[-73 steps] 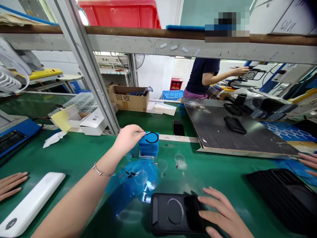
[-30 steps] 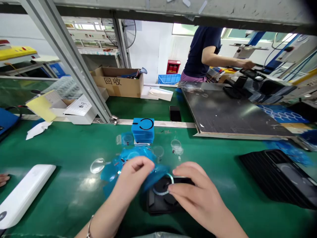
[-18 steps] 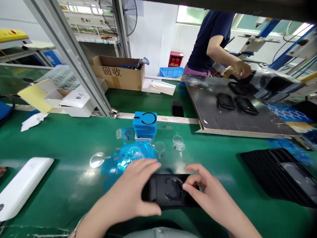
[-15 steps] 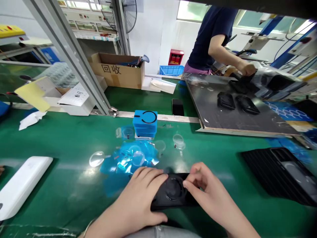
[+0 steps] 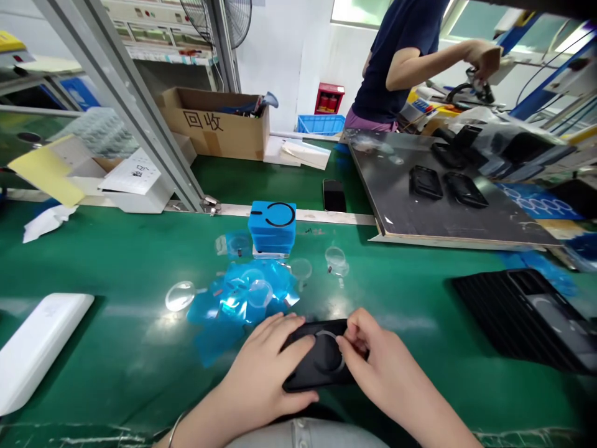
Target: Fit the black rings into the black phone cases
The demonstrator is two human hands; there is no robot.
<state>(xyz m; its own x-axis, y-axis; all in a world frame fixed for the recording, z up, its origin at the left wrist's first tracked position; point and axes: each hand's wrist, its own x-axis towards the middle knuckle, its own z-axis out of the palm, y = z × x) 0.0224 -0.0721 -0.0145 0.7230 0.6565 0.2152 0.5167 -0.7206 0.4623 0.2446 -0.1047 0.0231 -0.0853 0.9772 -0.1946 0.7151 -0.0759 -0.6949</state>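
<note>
A black phone case (image 5: 321,358) lies flat on the green belt (image 5: 116,261) close to me. My left hand (image 5: 263,367) rests over its left end, fingers curled around the edge and holding it down. My right hand (image 5: 373,361) pinches at the thin ring (image 5: 333,351) on the case's middle, fingers pressed together on it. Just beyond the case lie crumpled blue film pieces (image 5: 237,298) and clear round film discs (image 5: 180,295). A stack of blue pads bearing a black ring (image 5: 273,225) stands behind them.
A white slab (image 5: 37,348) lies at the left, a black ribbed tray (image 5: 527,317) at the right. A dark board (image 5: 420,211) holds black cases. A cardboard box (image 5: 217,127) and a phone (image 5: 334,195) sit behind. Another person (image 5: 401,56) works at the far bench.
My left hand left the blue pad stack and came down onto the case. Blue film was peeled off and dropped. The case slid nearer me, and both hands now press on it.
</note>
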